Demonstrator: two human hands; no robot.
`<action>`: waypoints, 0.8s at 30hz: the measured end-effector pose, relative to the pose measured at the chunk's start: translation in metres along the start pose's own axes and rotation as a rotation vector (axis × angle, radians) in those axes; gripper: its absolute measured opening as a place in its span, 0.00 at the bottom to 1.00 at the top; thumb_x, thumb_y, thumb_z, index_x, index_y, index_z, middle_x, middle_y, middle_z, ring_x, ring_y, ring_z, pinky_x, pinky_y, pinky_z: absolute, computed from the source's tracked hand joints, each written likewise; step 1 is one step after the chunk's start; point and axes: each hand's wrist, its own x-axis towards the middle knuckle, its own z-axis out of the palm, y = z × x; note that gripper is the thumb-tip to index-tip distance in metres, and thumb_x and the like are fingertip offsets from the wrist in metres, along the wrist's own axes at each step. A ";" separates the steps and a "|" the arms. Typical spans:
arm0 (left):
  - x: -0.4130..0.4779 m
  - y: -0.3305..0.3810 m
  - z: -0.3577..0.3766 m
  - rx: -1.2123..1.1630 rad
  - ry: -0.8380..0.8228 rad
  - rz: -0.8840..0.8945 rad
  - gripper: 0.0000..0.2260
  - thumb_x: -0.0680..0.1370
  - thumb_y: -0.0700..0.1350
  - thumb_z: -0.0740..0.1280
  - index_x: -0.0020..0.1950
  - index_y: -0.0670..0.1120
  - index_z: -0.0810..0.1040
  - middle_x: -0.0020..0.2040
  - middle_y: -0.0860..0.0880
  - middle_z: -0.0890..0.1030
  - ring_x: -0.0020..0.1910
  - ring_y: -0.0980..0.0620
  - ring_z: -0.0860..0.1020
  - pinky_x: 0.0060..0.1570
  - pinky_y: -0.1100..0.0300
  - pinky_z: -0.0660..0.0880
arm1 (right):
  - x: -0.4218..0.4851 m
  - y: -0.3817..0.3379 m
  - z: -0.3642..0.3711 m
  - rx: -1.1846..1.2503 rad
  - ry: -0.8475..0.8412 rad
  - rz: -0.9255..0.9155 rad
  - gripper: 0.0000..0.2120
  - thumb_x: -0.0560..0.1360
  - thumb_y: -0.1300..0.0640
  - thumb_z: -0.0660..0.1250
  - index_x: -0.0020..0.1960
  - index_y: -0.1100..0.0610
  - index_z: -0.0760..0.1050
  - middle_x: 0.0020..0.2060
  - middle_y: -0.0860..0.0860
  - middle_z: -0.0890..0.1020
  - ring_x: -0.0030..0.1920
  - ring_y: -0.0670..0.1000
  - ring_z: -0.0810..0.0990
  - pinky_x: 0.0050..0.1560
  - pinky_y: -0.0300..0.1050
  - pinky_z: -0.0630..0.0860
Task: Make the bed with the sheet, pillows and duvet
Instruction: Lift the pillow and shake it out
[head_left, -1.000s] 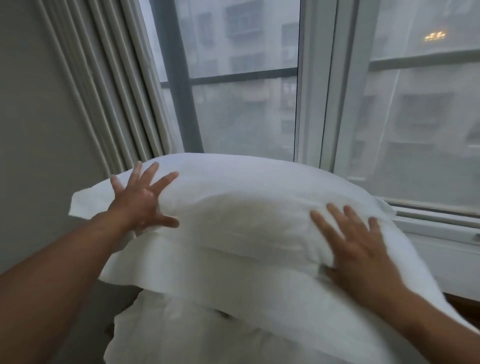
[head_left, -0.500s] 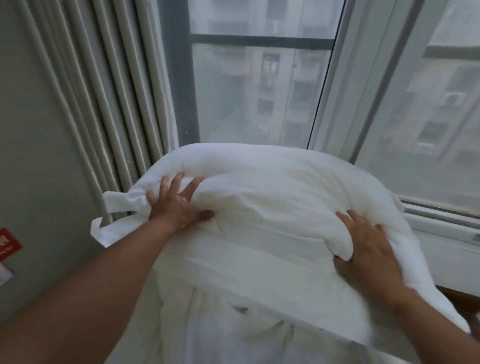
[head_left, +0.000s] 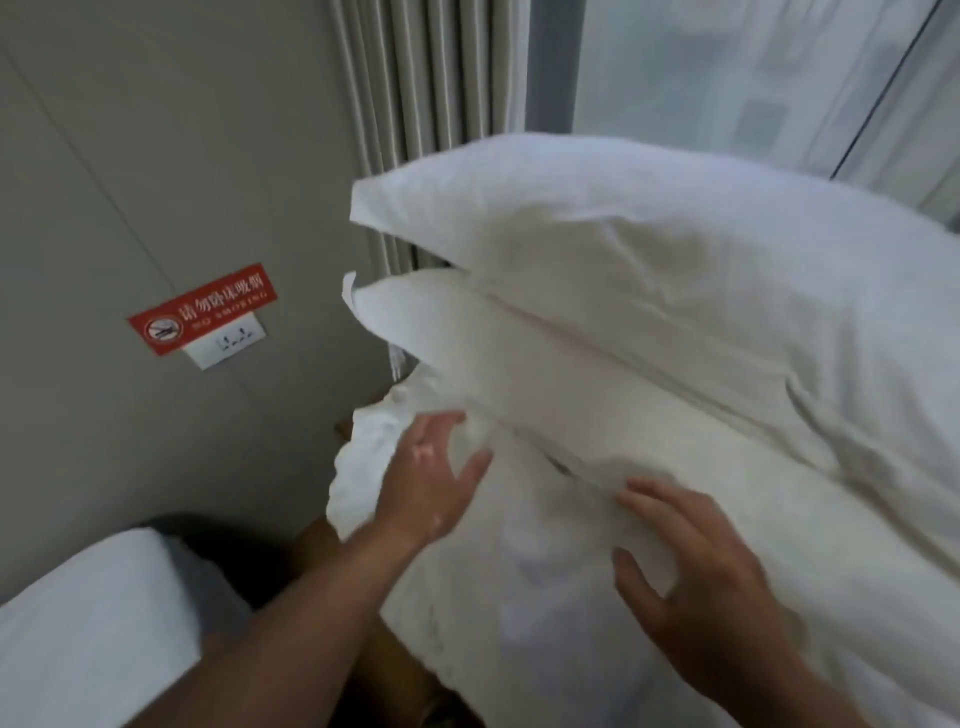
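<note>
Pillowcases: two white pillows, each in its white case, stacked flat. The top pillow (head_left: 675, 260) lies on the lower pillow (head_left: 498, 353), touching along the long seam. The case flaps stick out past the filling at the left ends. Both are plump, lightly creased and motion-blurred.

The stack sits on a crumpled pile of white bedding (head_left: 519, 582), right of centre, close to the window and off the bed. Can't tell if the pile is the duvet or the sheet. A brown wooden surface (head_left: 402, 670) shows under the pile's left edge.

Left hand (head_left: 434, 478): open, fingers spread and straight. The palm is against the bunched bedding just below the lower pillow's left end.
Right hand (head_left: 696, 577): open, fingers splayed and slightly bent, resting on the pile below the pillows. A bulge of fabric sits between thumb and fingers, with no clear pinch.

Room, left to right:
- Bed corner (head_left: 88, 618) bottom left, covered in white, well apart from the pillows.
- Grey wall (head_left: 130, 156) with a red no-smoking sign (head_left: 202, 312); a white socket (head_left: 228, 343) touches the sign's lower edge.
- Beige pleated curtain (head_left: 415, 104).
- Window (head_left: 753, 67) behind a sheer white layer.
</note>
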 end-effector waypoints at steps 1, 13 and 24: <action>-0.032 0.001 0.015 0.015 -0.059 0.001 0.24 0.77 0.60 0.67 0.68 0.49 0.74 0.67 0.49 0.74 0.68 0.49 0.71 0.69 0.62 0.64 | -0.017 0.006 0.009 0.010 -0.069 0.058 0.17 0.67 0.58 0.76 0.56 0.53 0.83 0.55 0.48 0.82 0.56 0.51 0.81 0.60 0.38 0.72; -0.136 0.002 0.097 0.312 -0.241 0.123 0.36 0.75 0.68 0.54 0.77 0.48 0.66 0.76 0.44 0.67 0.75 0.44 0.64 0.72 0.44 0.63 | -0.194 0.056 0.008 -0.158 -0.238 0.284 0.20 0.66 0.54 0.73 0.58 0.50 0.82 0.63 0.47 0.80 0.62 0.50 0.77 0.71 0.39 0.62; -0.156 -0.031 0.096 0.288 -0.192 0.296 0.31 0.76 0.63 0.58 0.76 0.50 0.68 0.74 0.44 0.70 0.72 0.43 0.69 0.66 0.43 0.67 | -0.189 0.023 0.017 -0.223 -0.303 0.291 0.15 0.66 0.57 0.72 0.53 0.53 0.82 0.54 0.48 0.80 0.56 0.53 0.78 0.56 0.49 0.73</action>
